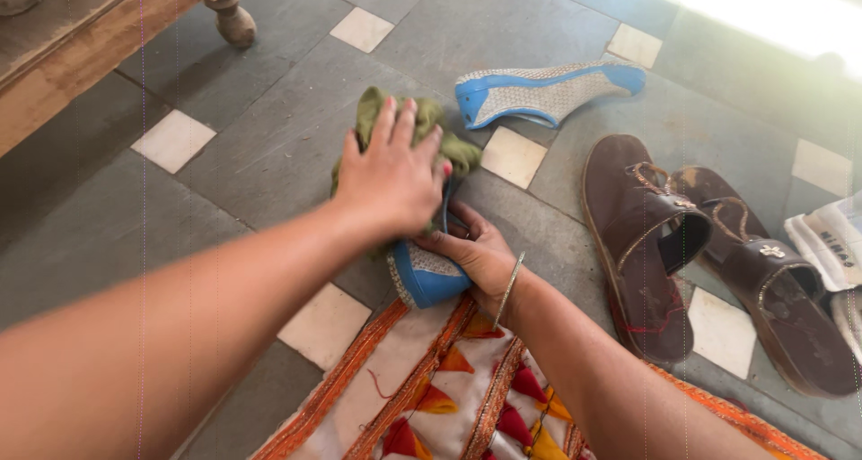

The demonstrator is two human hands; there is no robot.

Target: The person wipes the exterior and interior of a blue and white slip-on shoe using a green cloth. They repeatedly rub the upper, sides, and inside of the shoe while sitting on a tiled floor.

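Pressed flat under the left hand (392,175), a green cloth (377,119) sits bunched on top of a blue shoe (426,276), fingers spread over the cloth rather than curled round it. The right hand (476,254) holds the shoe from its far side, fingers wrapped round its edge near the heel, a thin bangle (508,288) on the wrist. The shoe lies on the grey tiled floor (269,155), close to the bottom edge of the view and just above a white fabric with orange trim (431,397).

Its mate, a second blue shoe (548,92), lies on its side well apart, toward the top of the floor. A pair of brown shoes (700,254) lies to the right, touching each other. At the right edge is a white shoe (831,240) bearing a small dark label. A wooden furniture leg (232,16) stands at the top left corner.
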